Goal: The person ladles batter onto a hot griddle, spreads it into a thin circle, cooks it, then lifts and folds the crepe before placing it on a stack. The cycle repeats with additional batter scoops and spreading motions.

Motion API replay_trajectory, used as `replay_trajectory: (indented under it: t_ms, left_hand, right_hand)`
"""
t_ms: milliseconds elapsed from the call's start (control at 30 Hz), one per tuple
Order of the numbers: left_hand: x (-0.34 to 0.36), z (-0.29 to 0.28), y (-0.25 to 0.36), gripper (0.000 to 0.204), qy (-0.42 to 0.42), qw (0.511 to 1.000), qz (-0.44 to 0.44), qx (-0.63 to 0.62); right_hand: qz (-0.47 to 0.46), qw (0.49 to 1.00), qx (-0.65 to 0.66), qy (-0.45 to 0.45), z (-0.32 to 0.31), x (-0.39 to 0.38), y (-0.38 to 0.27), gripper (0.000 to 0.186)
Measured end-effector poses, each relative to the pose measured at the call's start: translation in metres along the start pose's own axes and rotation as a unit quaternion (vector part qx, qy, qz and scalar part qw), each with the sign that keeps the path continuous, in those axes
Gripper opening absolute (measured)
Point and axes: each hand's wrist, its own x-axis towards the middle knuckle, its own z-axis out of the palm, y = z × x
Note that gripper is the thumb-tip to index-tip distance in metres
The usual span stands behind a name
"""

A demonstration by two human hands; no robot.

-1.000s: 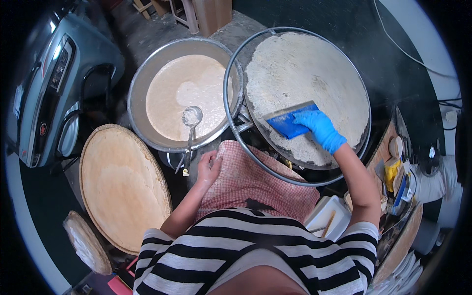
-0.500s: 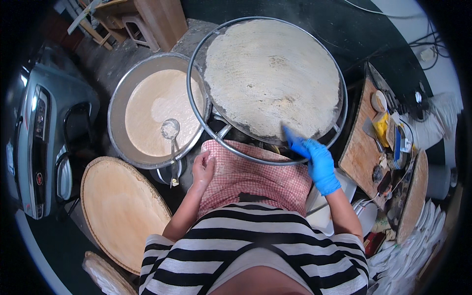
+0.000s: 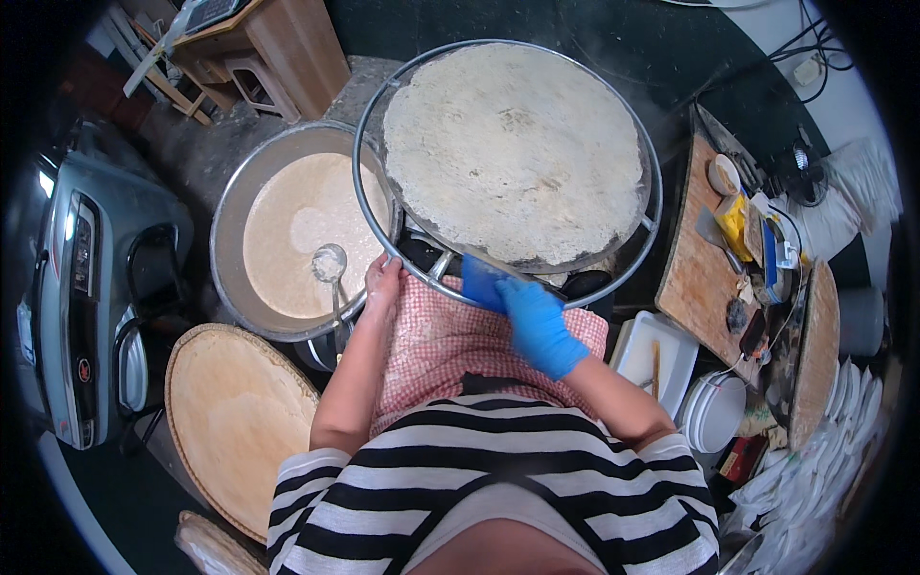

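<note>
Gloved grip: the right hand [image 3: 539,326], in a blue glove, has its fingers clamped on a scraper, and that is a firm hold!
Blue scraper [image 3: 482,283]: right here at the near side, tilted, overlapping the metal ring [image 3: 358,172] in this view; whether it touches the ring, I cannot tell.
Bare hand: the left hand [image 3: 384,280] is up by the ring, close to the basin, fingers bent; whether they pinch anything, I cannot tell.
Griddle [image 3: 575,257]: just beyond the scraper, round, dark-edged, the ring running around it.
Pale layer [image 3: 517,153]: across nearly the whole top, rough-textured, a few brownish patches near the middle.
Basin [image 3: 251,182]: big, metal, left of the griddle, with beige batter [image 3: 278,240] inside and a ladle [image 3: 329,263] leaning over the near rim.
Lower left: a large round pale sheet [image 3: 244,412] with a raised edge.
Right flank: a wooden board [image 3: 682,278], a white tray [image 3: 676,340] below it, cluttered company all round.
</note>
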Motion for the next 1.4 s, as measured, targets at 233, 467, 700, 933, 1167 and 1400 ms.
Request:
replay_trajectory:
  t_ms: [233, 467, 700, 933, 1167, 1400]
  left_hand:
    - [0.016, 0.006, 0.006, 0.018, -0.042, 0.996, -0.052, -0.053]
    - [0.016, 0.004, 0.001, 0.019, -0.065, 0.996, -0.063, -0.024]
    - [0.001, 0.014, -0.015, 0.018, -0.083, 0.993, -0.08, -0.012]
    - [-0.048, 0.058, -0.068, 0.017, -0.073, 0.994, -0.07, -0.039]
    - [-0.076, 0.088, -0.081, 0.02, -0.22, 0.974, 0.016, -0.049]
    - [0.048, 0.013, -0.006, 0.032, 0.006, 0.999, -0.02, -0.036]
  right_hand:
    - [0.082, 0.981, -0.079, 0.154, -0.019, 0.058, 0.112, 0.02]
    - [0.038, 0.992, -0.091, 0.074, 0.023, 0.032, 0.072, 0.036]
    - [0.189, 0.97, 0.007, 0.155, -0.039, 0.034, 0.127, 0.026]
    - [0.069, 0.976, -0.163, 0.123, 0.03, 0.098, 0.065, 0.012]
    - [-0.017, 0.989, -0.132, 0.069, 0.027, 0.059, -0.025, 0.017]
    - [0.253, 0.862, 0.439, 0.005, -0.073, 0.025, 0.032, 0.031]
